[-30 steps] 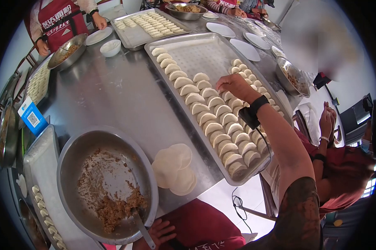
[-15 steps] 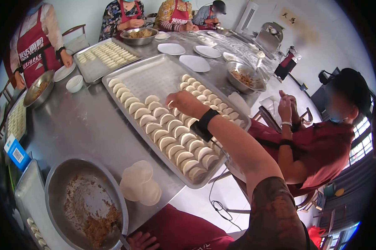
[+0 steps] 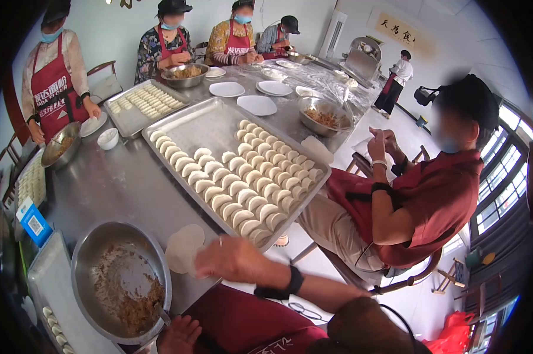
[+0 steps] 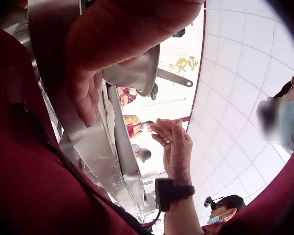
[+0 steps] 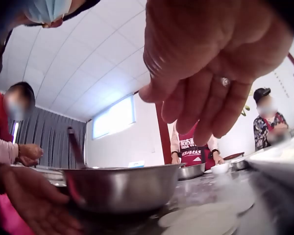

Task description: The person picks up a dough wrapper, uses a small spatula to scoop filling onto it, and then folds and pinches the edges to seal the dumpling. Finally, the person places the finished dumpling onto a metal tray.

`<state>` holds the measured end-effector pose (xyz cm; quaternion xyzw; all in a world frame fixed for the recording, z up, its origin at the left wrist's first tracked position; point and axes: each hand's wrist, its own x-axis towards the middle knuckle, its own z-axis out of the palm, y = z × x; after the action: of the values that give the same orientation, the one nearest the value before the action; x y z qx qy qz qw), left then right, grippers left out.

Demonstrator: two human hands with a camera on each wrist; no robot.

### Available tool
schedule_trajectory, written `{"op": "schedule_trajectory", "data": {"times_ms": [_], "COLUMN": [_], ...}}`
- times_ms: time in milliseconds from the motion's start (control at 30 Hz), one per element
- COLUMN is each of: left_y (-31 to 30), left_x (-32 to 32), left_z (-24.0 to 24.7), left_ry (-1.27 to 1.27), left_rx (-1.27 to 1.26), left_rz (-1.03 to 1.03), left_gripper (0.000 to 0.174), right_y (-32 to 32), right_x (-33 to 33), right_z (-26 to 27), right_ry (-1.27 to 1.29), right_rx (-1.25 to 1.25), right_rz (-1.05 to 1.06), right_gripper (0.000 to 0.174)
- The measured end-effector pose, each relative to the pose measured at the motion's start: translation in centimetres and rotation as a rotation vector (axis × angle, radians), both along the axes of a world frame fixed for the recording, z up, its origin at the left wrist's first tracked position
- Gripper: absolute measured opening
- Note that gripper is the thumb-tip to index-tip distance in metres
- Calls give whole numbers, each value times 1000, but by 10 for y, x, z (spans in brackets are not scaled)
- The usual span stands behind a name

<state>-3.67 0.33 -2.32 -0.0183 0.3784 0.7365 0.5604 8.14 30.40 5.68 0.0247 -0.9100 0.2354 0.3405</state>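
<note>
In the head view my right hand (image 3: 234, 261) is over the table's near edge, beside a small stack of round dumpling wrappers (image 3: 181, 246). The right wrist view shows its fingers bent loosely downward, holding nothing, with the wrappers (image 5: 201, 220) below. My left hand (image 3: 181, 335) rests by the near side of a steel bowl (image 3: 80, 277), palm showing and fingers loose. Brown filling (image 3: 138, 307) lies in that bowl, and a metal utensil handle (image 3: 165, 317) leans out over the rim. Beyond my right hand, a large metal tray (image 3: 201, 127) carries rows of folded dumplings (image 3: 237, 187).
Left of the bowl lies another tray (image 3: 54, 265) with several dumplings, near a blue QR card (image 3: 34, 223). A seated person (image 3: 420, 194) is close on the right. More people, filling bowls (image 3: 324, 118) and white plates (image 3: 256, 105) line the far side.
My right hand has left the dumpling rows on the large tray and come back toward me, near the wrappers. The head view has tilted up. My left hand stays by the bowl.
</note>
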Motion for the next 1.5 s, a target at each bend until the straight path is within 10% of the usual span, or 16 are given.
{"op": "schedule_trajectory", "data": {"times_ms": [200, 600, 1500], "left_y": [4, 10, 12], "left_x": [8, 38, 45], "left_z": [5, 29, 28], "left_ry": [32, 205, 171], "left_rx": [24, -26, -47], "left_rz": [5, -28, 30], "left_gripper": [43, 36, 41], "right_y": [-91, -116, -109], "right_x": [30, 18, 18], "right_z": [-62, -88, -103], "right_ry": [-232, -343, -305], "right_rx": [-935, -433, -629], "right_rz": [-14, -8, 35], "right_gripper": [16, 21, 19]}}
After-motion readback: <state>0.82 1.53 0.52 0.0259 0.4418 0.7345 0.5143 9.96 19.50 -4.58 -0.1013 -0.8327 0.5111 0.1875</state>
